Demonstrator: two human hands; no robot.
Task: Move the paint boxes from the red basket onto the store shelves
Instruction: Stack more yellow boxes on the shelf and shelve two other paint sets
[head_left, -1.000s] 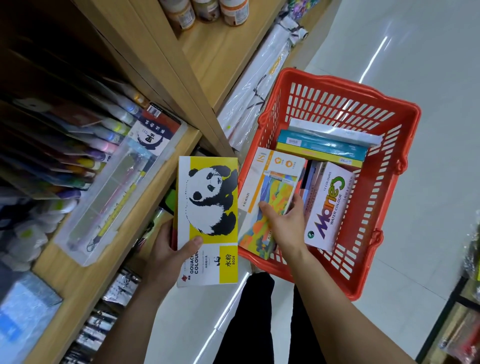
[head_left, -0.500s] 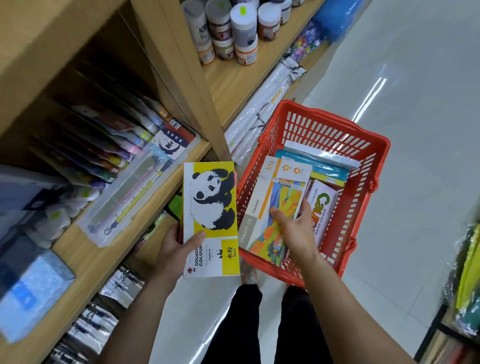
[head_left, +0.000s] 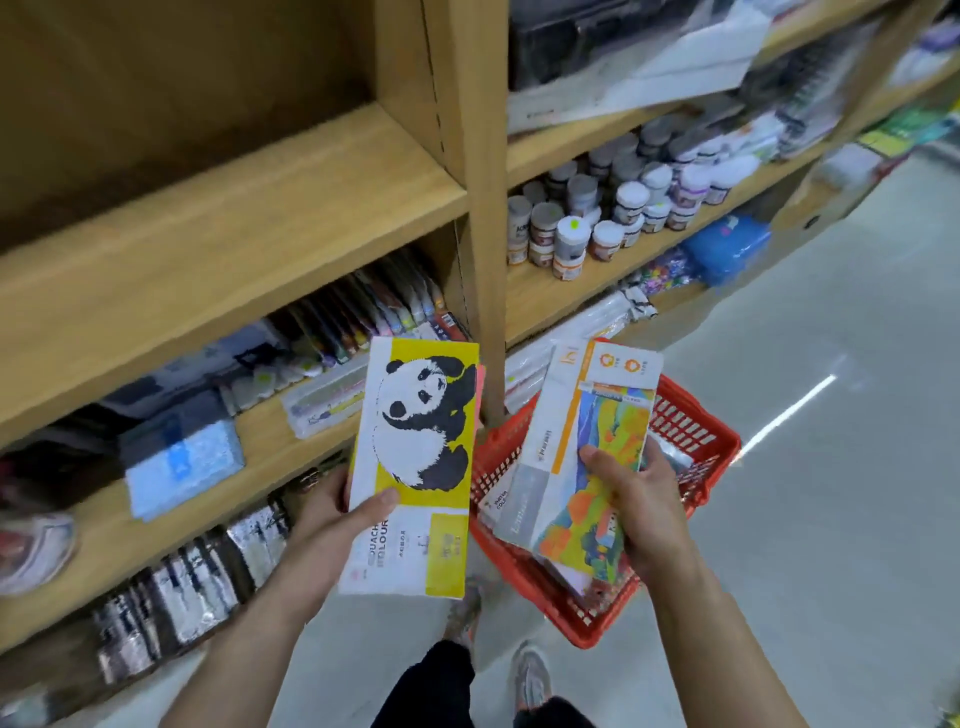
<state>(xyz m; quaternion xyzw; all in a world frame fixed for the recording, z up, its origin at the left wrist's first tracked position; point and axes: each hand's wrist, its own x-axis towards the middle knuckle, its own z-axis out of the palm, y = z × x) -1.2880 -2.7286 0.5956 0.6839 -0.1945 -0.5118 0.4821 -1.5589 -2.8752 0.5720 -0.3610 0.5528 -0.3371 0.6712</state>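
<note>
The person's left hand (head_left: 332, 525) is grasping a flat yellow-and-white cardboard paint box printed with a black-and-white panda (head_left: 415, 462), the fingers wrapping behind its lower end and the thumb pressing across the front, so the box is standing upright with its face towards the camera, probably so the label can be read before a place is chosen. The right hand (head_left: 639, 514) is gripping a second flat paint box with a bright orange, blue and green painted cover (head_left: 587, 452), thumb on the front and fingers curling round its far edge; this box is tilting and hanging just above the red plastic lattice basket (head_left: 680, 421), which is sitting low beside the person's legs with at least one more white pack showing inside. Both boxes are therefore out of the basket but not yet on any shelf. Holding each box by its lower end is leaving the top edge free to slide in first. The bare light-wood upper shelf board (head_left: 249, 208) in front looks like the likeliest spot, being roomy, whereas the lower wooden shelf (head_left: 260, 467) is carrying wrapped pens and blue packs, and the bay to the right is holding small paint jars with pale lids (head_left: 597, 218). Judging by this, the task is partly done, with more boxes waiting, and the next move is calling for a lift and a level slide onto the board
</note>
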